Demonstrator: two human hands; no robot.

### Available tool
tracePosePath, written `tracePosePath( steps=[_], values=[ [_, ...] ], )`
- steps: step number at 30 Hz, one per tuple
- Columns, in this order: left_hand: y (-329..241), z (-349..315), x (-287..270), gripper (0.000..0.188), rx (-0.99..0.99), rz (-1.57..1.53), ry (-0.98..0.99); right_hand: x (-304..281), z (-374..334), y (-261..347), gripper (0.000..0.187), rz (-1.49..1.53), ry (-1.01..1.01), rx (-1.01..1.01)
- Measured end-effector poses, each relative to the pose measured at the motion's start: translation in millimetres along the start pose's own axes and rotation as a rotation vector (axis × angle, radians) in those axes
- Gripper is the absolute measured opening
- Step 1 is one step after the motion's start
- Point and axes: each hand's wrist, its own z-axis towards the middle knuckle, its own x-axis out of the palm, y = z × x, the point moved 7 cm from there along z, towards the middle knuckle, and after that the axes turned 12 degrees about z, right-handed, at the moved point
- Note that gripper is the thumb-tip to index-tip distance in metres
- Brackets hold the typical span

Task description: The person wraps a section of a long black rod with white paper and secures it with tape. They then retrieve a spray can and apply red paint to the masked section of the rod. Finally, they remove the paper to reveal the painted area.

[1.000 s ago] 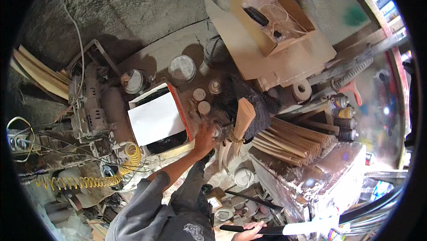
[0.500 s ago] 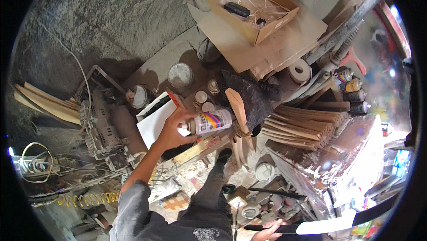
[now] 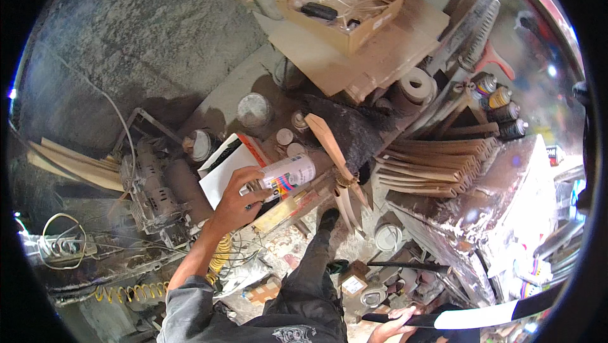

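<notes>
My left hand [image 3: 235, 207] is closed around the nozzle end of a spray can [image 3: 291, 173], a white one with coloured stripes. The can lies nearly level above the cluttered bench, its base pointing right. Just behind it are a white-topped open box [image 3: 229, 175] with a red edge and two small round-lidded jars [image 3: 285, 136]. At the lower right, my right hand [image 3: 394, 324] grips a long, slightly curved black bar [image 3: 532, 302] with a white section [image 3: 478, 315]. Part of that hand is cut off by the lower edge.
Beyond the can, a pointed wooden piece [image 3: 329, 143] stands out over the bench edge. Stacked curved wooden strips [image 3: 437, 165] and several spray cans [image 3: 505, 113] are on the right. A dusty motor [image 3: 152, 184] sits left; an open cardboard box [image 3: 373, 26] stands at the back.
My left hand has drawn the spray can a little left and toward me, and the can has turned, its stripes now lower. The right hand and the bar have shifted slightly right.
</notes>
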Motion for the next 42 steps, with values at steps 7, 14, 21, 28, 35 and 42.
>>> tracePosePath(
  steps=[7, 14, 21, 28, 35, 42],
  values=[
    [37.7, 34.8, 94.8, 0.049, 0.069, -0.076, 0.446, -9.3, 2.4, -1.9, 0.014, 0.148, -0.001, -0.048],
    [69.5, 49.6, 227.0, 0.054, 0.358, 0.181, 0.83, -31.4, -34.2, -0.3, 0.026, 0.027, -0.212, 0.175],
    [83.5, 52.9, 256.2, 0.057, 0.54, 0.332, 0.688, -42.0, -59.2, 32.3, 0.022, 0.088, -0.132, -0.084],
    [73.3, 62.5, 245.0, 0.062, 0.068, 0.372, 0.534, -83.7, -69.2, 40.2, 0.022, 0.256, -0.224, -0.107],
    [96.4, 54.8, 260.8, 0.063, -0.377, 0.659, 0.569, -148.3, -65.5, 29.6, 0.025, 0.304, -0.347, -0.118],
    [53.5, -21.6, 221.9, 0.065, -0.549, 0.3, 0.015, -200.4, -61.0, 19.8, 0.022, 0.298, -0.365, -0.142]
  ],
)
